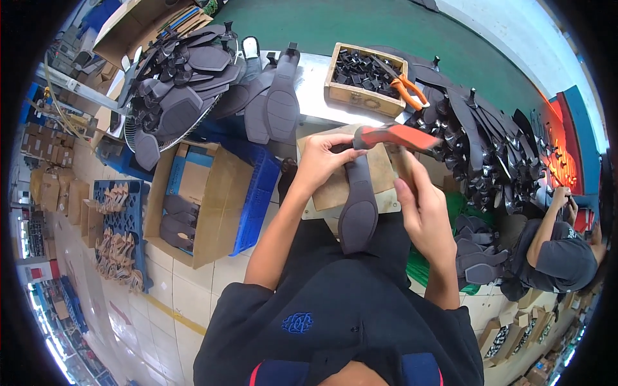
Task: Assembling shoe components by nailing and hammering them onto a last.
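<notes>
Over on the left, I can see an open brown cardboard box (215, 212) just beside a bright blue plastic crate (261, 199). Further left, tan high-heeled shoes (116, 254) lie in two groups on a blue slatted pallet (121, 223), with stacked brown cartons (46, 147) behind. I make out a yellow line (174, 312) across the pale tiled floor (164, 344). On my right, a co-worker in a dark short-sleeved shirt (560, 260) is near a blue-framed cabinet (582, 128) glowing orange inside.

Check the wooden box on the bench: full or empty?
Not empty; looks largely full: small black pieces spread across the wooden box, hiding its floor.
</notes>
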`<state>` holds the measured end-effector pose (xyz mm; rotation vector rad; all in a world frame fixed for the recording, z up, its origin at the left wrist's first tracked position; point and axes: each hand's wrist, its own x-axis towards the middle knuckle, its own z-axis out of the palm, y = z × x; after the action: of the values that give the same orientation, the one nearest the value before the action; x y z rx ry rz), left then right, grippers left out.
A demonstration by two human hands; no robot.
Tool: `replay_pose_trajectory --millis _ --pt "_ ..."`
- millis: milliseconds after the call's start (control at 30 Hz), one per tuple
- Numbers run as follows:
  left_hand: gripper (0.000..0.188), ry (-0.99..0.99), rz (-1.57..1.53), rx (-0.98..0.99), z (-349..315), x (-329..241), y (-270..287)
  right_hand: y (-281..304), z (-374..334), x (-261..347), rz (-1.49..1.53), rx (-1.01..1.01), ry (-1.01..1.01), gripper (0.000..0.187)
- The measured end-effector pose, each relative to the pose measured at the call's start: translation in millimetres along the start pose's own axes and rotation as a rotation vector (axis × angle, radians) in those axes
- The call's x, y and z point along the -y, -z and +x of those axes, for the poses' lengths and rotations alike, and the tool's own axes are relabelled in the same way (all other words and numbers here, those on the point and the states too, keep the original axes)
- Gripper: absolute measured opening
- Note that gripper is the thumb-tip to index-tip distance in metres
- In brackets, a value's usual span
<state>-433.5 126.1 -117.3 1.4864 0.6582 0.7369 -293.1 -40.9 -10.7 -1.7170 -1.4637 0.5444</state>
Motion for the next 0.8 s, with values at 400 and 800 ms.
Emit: replay_pose_trajectory --millis 400,800 --pt "0.057 -0.119 0.149 -0.001 -10 0 -2 26 -16 33 -0.049 -0.265 0.203 0.040" --pt "0.111 -0.124 0.761 0.071 -11 -6 5 29 -3 16 -0.303 -0.331 0.372 0.038"
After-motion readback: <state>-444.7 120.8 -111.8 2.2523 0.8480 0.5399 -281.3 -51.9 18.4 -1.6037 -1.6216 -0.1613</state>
